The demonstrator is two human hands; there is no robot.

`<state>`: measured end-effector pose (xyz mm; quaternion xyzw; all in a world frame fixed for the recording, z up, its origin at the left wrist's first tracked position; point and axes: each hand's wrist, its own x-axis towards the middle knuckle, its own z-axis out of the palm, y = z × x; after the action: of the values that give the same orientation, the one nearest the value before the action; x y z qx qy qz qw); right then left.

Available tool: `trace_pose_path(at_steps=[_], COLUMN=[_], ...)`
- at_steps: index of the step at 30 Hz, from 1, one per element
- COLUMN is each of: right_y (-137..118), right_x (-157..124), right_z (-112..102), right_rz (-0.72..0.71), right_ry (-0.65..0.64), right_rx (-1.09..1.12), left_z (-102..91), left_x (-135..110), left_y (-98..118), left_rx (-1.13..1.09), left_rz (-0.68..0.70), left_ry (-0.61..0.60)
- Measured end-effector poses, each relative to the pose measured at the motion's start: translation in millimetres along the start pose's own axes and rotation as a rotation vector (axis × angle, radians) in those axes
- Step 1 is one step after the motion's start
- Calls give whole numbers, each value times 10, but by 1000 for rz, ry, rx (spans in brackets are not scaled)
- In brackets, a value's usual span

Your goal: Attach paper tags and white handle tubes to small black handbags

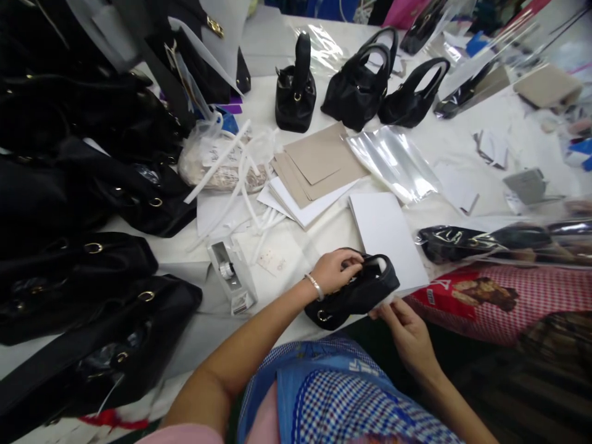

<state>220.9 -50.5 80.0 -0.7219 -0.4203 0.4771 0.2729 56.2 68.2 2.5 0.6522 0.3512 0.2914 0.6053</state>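
My left hand (333, 270) grips the top of a small black handbag (354, 295) at the table's near edge, fingers curled over its opening, where something white shows inside. A silver bracelet sits on that wrist. My right hand (401, 320) holds the bag's underside on the right, fingers pinched on its edge. The bag lies tilted on its side between both hands, its gold ring at the lower left.
Large black bags (92, 259) pile along the left. Three small black handbags (356, 83) stand at the back. Beige cards (319, 163), white sheets (386, 231), clear plastic sleeves (393, 160), a tape dispenser (234, 277) and a wrapped black bag (467, 242) lie on the white table.
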Motion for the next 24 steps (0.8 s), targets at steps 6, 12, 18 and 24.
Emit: trace_pose_path(at_steps=[6,12,18,24], right_y=[50,45,-57,-80], right_x=[30,130,136,17], right_z=[39,118,110,80], right_rz=[-82,-53,-225,-152], right_ry=[32,-112,-202,-77], right_rx=[81,-173,-196,57], left_z=[-205,-61,61,51], left_x=[-614,-712,-759,-784], left_y=[112,231,282,330], left_rx=[-219,-146,-45,107], left_rz=[-55,9,-82,-4], left_ry=[-160,-74,57,63])
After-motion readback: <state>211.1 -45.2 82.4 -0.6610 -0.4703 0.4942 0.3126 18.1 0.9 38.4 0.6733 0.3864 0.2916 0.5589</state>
